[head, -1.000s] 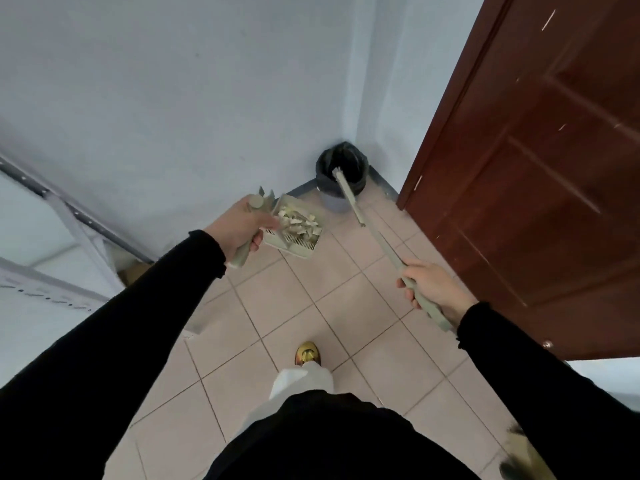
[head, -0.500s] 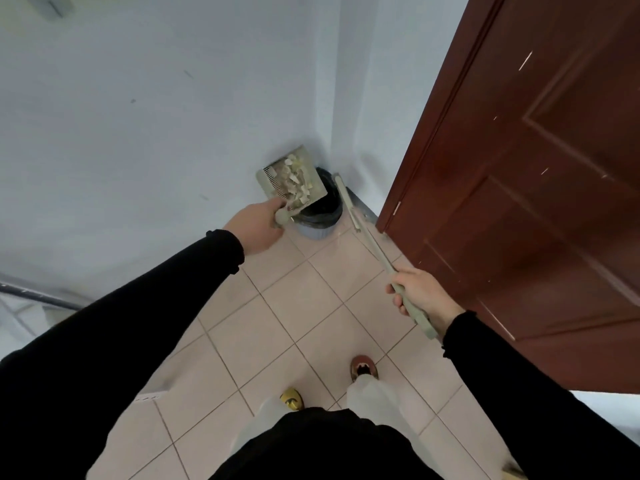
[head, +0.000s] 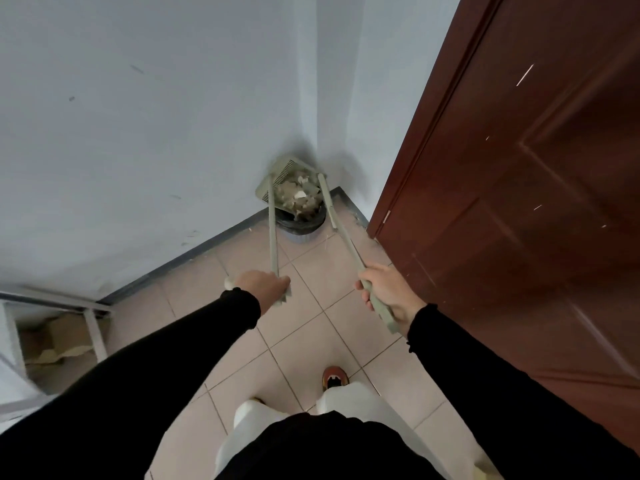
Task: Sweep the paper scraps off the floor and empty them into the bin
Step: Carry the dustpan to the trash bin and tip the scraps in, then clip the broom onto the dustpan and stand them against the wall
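Observation:
A small round bin (head: 304, 228) with a black liner stands in the corner where the wall meets the door. A grey-green dustpan (head: 277, 176) is tipped over it, and pale paper scraps (head: 299, 195) spill from the pan toward the bin's mouth. My left hand (head: 265, 287) grips the end of the dustpan's long handle (head: 273, 237). My right hand (head: 386, 292) holds the broom handle (head: 341, 230), whose far end reaches the bin's right side. The broom's bristles are hidden.
A dark brown wooden door (head: 519, 202) fills the right side. A pale wall (head: 138, 133) with a dark skirting runs along the left. A white metal frame (head: 91, 327) over crumpled cardboard stands at the lower left. My shoe (head: 334, 375) rests on the beige floor tiles (head: 311, 334).
The dustpan has moved out over the bin and tipped, and scraps now fall from it. My left hand has slid back to the end of the handle. The broom end has come beside the bin.

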`<control>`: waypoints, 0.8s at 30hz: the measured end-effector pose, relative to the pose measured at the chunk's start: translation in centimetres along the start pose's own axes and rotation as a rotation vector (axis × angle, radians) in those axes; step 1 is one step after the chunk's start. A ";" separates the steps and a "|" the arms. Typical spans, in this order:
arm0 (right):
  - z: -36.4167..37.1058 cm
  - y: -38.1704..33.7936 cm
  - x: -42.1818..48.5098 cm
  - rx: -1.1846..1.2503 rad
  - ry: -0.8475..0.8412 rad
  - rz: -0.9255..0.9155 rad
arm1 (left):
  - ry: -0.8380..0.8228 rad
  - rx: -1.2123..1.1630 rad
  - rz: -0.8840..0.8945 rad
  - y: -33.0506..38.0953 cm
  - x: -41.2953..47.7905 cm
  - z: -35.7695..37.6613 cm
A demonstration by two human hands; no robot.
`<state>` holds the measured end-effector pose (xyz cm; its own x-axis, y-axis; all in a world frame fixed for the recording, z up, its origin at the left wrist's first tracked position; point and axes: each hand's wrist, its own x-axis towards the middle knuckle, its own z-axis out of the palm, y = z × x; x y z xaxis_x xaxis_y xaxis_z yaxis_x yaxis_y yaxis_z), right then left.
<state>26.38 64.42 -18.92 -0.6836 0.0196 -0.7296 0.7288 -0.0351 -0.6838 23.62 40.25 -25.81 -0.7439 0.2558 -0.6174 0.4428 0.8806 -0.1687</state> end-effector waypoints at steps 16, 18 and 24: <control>-2.6 -0.6 0.6 0.036 -0.038 0.073 | -0.038 0.159 -0.049 2.1 0.3 0.4; -2.8 -0.9 0.2 0.051 -0.039 0.068 | -0.008 0.137 -0.029 1.6 -0.6 -1.1; -2.7 -4.1 -2.8 0.077 -0.179 0.011 | 0.123 0.077 -0.015 -2.5 -5.3 -9.6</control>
<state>25.46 67.24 -14.11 -0.6769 -0.1588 -0.7188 0.7356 -0.1105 -0.6683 21.65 40.55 -14.76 -0.8041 0.2939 -0.5167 0.4650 0.8526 -0.2385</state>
